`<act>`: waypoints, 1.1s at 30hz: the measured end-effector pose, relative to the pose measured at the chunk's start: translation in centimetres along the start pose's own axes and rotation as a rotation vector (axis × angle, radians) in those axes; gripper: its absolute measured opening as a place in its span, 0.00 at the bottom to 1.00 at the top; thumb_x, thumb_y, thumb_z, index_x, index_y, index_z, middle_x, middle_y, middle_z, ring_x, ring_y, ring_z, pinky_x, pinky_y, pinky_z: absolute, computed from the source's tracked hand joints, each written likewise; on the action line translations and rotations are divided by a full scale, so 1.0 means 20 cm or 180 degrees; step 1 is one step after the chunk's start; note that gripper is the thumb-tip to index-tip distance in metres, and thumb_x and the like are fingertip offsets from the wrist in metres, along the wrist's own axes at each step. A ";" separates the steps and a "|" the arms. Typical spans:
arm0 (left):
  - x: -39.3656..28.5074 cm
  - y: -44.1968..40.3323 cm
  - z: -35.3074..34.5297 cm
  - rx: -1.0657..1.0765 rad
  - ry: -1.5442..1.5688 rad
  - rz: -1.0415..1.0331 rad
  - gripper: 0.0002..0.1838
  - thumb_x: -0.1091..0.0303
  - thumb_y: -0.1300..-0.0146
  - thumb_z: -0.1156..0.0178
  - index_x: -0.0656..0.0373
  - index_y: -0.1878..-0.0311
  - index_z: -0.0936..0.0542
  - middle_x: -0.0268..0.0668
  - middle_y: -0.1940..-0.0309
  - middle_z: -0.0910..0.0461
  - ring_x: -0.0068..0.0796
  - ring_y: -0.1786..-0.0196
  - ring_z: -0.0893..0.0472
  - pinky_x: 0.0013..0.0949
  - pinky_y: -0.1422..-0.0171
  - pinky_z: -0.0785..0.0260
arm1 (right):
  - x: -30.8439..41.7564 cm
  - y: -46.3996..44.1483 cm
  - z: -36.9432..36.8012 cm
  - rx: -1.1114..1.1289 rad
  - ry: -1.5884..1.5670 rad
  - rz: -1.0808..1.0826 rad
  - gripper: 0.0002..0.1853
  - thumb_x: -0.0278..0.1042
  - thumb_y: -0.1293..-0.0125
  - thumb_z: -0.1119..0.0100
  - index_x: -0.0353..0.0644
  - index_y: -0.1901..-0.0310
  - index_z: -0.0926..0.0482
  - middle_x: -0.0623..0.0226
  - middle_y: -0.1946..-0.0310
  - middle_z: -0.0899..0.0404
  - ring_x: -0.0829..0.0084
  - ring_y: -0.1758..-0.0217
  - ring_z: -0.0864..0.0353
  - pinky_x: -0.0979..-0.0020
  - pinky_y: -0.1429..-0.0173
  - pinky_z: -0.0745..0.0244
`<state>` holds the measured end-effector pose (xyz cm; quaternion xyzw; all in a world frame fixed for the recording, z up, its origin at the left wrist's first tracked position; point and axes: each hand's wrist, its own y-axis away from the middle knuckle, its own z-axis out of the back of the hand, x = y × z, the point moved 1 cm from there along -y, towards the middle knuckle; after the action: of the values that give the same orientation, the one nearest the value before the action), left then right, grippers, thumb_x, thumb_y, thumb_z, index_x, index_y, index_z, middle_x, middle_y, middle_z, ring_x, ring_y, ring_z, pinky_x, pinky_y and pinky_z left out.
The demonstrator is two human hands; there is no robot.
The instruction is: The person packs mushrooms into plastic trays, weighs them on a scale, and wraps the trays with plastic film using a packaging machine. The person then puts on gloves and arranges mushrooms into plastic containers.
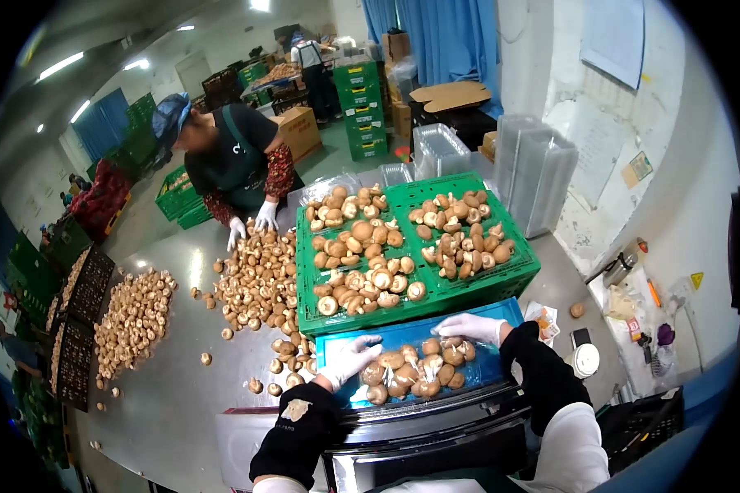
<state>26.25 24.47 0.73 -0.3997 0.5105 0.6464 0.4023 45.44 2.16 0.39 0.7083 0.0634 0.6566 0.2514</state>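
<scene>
A clear plastic pack of brown mushrooms (419,374) lies on a blue tray (492,316) right in front of me. My left hand (349,360), in a white glove, is at the pack's left side with its fingers stretched towards the mushrooms. At the far right corner of the pack is my right hand (471,327), gloved too, its fingers extended and pointing left. I cannot tell how firmly either hand touches the pack. Just beyond, a green crate (411,316) bears several more packs of mushrooms (362,289).
Loose mushrooms (259,275) are heaped on the metal table (181,394). Across it, a co-worker (238,156) has both gloved hands at the heap. Stacked clear trays (534,172) stand at the right. A silver-and-black machine (436,427) is at my front, a white cup (584,361) beside it.
</scene>
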 end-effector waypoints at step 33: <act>0.60 1.34 -0.63 0.0265 0.2763 0.1759 0.24 0.54 0.33 0.54 0.60 0.41 0.36 0.37 0.51 0.28 0.22 0.55 0.26 0.24 0.51 0.32 | -0.59 1.11 -0.95 -0.1176 -0.2320 -0.1615 0.22 0.46 0.38 0.49 0.32 0.53 0.29 0.60 0.64 0.23 0.69 0.64 0.21 0.71 0.61 0.23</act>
<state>-1.57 9.26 -3.32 -0.4649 0.7423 0.4822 -0.0169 20.38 -16.87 -0.27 0.7980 0.0243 0.2837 0.5312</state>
